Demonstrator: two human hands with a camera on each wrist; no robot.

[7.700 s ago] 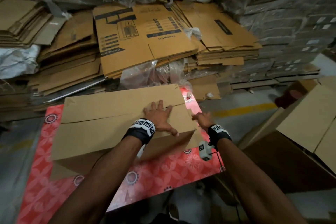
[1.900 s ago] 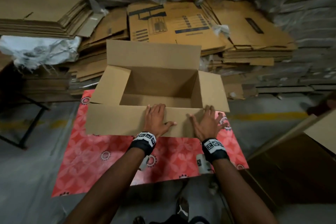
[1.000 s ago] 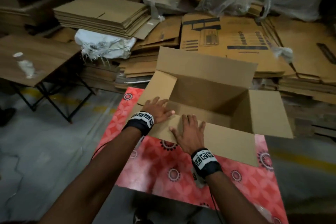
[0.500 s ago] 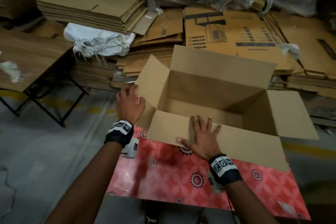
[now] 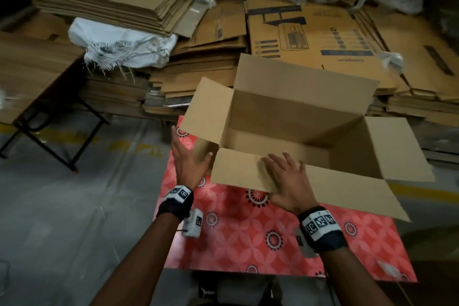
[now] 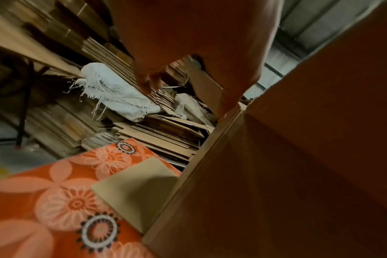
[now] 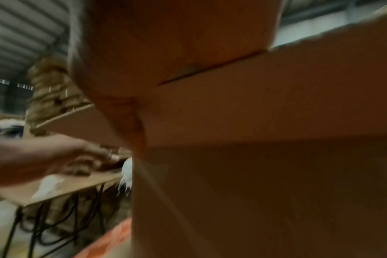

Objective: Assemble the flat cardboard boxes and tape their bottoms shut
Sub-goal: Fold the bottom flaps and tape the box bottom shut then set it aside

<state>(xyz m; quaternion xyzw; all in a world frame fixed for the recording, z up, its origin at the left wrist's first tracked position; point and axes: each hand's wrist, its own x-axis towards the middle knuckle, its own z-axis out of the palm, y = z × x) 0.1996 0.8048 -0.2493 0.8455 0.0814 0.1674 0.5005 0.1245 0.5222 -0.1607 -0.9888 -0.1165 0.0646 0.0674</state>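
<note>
A plain brown cardboard box point(image 5: 293, 131) stands erected on the red flower-patterned table point(image 5: 260, 243), its open top facing up and all four upper flaps spread. The far long flap stands nearly upright, the left short flap angles up and outward, the right short flap lies out almost level, and the near long flap folds down toward the viewer. Inside, the walls are bare and unprinted, with the bottom in shadow. From the left wrist view, a lower flap point(image 6: 135, 190) of the box lies flat on the table, sticking out from under its left end. The box sits toward the table's far edge, turned slightly askew to it.
</note>
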